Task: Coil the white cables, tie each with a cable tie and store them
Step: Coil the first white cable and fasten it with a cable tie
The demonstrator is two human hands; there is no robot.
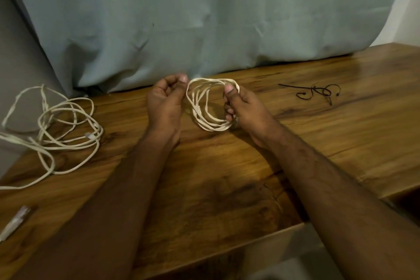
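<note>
Here the right hand point(241, 107) grips a coiled white cable point(205, 107) upright above the wooden table point(227, 188). The left hand point(166, 102), just beside the coil, has fingers curled, holding nothing. Loose cable point(59, 134) lies far left; black cable ties point(316, 93) lie right.

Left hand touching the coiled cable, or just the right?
Cannot tell. In the head view the left hand sits right at the coiled cable edge, no clear gap or contact. The right hand grips it.

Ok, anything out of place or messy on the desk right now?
Only the loose white cable at the left: a tangled heap with strands running off the desk edge. The coil in the right hand looks neat.
</note>
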